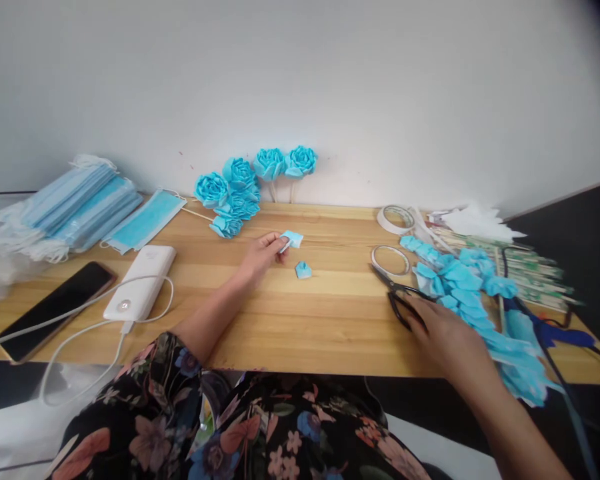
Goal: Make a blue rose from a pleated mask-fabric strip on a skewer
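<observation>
My left hand pinches a light-blue piece over the bench, while my right hand, half curled, touches the black scissors, whether gripping I cannot tell.

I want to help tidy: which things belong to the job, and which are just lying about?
Seem part of the job:
pale blue piece in the left fingers
small folded blue piece
scissors at the right fingers
blue flowers

Probably just lying about:
phone
white power bank
white cable
</observation>
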A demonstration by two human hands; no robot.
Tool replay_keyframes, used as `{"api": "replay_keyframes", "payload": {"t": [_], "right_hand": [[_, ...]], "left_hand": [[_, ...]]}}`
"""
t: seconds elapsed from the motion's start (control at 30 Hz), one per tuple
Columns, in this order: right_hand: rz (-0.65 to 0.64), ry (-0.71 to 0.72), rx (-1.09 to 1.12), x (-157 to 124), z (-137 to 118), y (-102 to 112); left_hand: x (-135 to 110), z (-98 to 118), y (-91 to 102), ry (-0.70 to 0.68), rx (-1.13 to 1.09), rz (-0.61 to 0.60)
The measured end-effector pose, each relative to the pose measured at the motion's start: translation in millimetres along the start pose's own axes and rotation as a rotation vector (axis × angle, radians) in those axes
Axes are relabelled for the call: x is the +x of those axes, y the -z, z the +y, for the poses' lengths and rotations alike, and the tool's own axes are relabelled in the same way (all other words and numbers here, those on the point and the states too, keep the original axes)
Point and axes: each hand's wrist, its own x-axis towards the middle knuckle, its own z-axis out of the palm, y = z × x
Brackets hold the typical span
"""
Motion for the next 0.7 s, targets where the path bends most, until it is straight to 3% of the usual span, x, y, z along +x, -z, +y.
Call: {"api": "replay_keyframes", "payload": {"t": [0.1, 0.2, 0.3, 0.4, 0.47, 0.6, 0.7], "right_hand": [[0.0, -0.067, -0.016, -1, -5, -5], [-0.059, -0.129, 0.053, 3, -3, 4], [-0.155, -0.234, 0.312, 5, -2, 21], [-0.177, -0.286, 0.72, 10, -16, 37], [-0.185, -0.237, 0.922, 20, -34, 40], [-0.389, -0.045, 1.23, 55, -70, 31], [-0.484, 0.093, 1.359, 84, -81, 23]], "left_hand": [[-1, 0, -0.5, 0.012, 0.013, 0.003], [-1, 0, 0.2, 0.009, 0.026, 0.014], [0, 0, 1.2, 0.008, 0.018, 0.011], [1, -1, 1.8, 0.028, 0.025, -0.007], [1, -1, 2.2, 0.04, 0.038, -0.017], [2, 0, 4.0, 0.064, 0.079, -0.033], [2, 2, 6.3, 0.079, 0.106, -0.041]]}}
